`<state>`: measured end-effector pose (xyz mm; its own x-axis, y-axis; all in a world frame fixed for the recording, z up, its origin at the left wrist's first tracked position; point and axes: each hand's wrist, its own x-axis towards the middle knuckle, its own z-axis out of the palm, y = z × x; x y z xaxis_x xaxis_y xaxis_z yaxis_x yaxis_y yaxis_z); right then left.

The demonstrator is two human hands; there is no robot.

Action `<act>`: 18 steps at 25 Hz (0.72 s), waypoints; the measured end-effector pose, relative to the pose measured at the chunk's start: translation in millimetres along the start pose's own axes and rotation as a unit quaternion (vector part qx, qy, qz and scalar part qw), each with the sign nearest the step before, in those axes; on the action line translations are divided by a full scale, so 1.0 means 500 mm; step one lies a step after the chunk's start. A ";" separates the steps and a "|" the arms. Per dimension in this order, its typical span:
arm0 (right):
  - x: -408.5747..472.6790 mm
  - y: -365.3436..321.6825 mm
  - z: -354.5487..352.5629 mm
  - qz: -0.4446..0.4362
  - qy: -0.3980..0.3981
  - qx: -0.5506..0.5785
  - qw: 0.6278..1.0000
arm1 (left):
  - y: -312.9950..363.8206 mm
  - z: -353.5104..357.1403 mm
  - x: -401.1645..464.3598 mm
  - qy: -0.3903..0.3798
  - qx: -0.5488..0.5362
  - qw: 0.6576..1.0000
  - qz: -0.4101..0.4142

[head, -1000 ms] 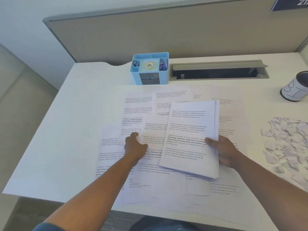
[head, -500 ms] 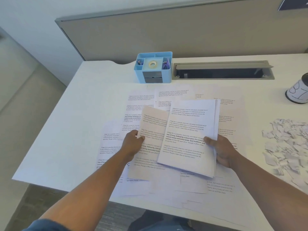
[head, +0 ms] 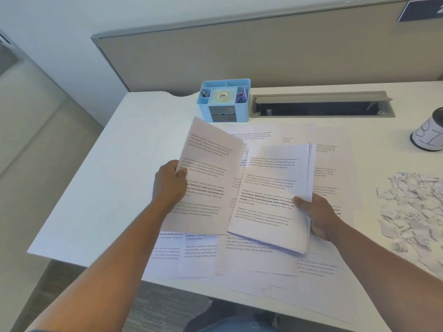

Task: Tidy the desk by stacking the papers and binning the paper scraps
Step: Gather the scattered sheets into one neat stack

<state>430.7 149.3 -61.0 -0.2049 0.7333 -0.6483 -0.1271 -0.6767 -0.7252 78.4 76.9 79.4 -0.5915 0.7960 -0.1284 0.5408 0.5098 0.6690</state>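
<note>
While the left hand (head: 170,185) pinches a single printed sheet (head: 208,178) lifted off the worktop (head: 115,178), the right hand (head: 316,215) grips a stack of papers (head: 275,195) just beside it. More loose papers (head: 239,259) lie beneath; paper scraps (head: 412,207) are heaped at the right.

My left hand (head: 169,185) sits mid-frame, thumb pinching with curled fingers. My right hand (head: 317,218), centre-right, grips likewise. Both forearms reach in from the bottom corners.
</note>
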 end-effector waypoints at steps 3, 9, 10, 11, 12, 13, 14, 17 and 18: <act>-0.002 -0.001 0.001 0.002 -0.002 -0.005 1.000 | 0.020 -0.045 0.020 0.024 -0.007 1.000 0.009; -0.010 -0.008 0.008 0.007 -0.008 -0.022 1.000 | 0.031 -0.089 0.041 -0.015 -0.124 0.992 -0.026; -0.014 -0.010 0.009 0.010 -0.011 -0.021 1.000 | 0.029 -0.083 0.041 -0.033 -0.150 0.987 -0.043; -0.016 -0.012 0.010 0.014 -0.011 -0.022 1.000 | 0.025 -0.070 0.040 -0.052 -0.171 0.982 -0.062; -0.020 -0.014 0.012 0.019 -0.017 -0.022 0.999 | 0.017 -0.053 0.038 -0.075 -0.186 0.976 -0.079; -0.025 -0.016 0.014 0.020 -0.025 -0.022 0.999 | 0.007 -0.031 0.033 -0.100 -0.194 0.971 -0.094; -0.029 -0.017 0.017 0.020 -0.041 -0.016 0.999 | -0.004 -0.008 0.026 -0.126 -0.198 0.966 -0.109; -0.046 -0.023 0.038 0.013 -0.082 0.015 0.996 | -0.034 0.058 -0.003 -0.182 -0.202 0.951 -0.149; -0.055 -0.026 0.047 0.012 -0.087 0.026 0.996 | -0.042 0.075 -0.010 -0.187 -0.203 0.948 -0.156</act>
<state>415.1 136.3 -28.5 -0.3734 0.6973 -0.6119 -0.1699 -0.6998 -0.6938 92.3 74.5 38.8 -0.3907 0.7251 -0.5671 0.0549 0.6333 0.7720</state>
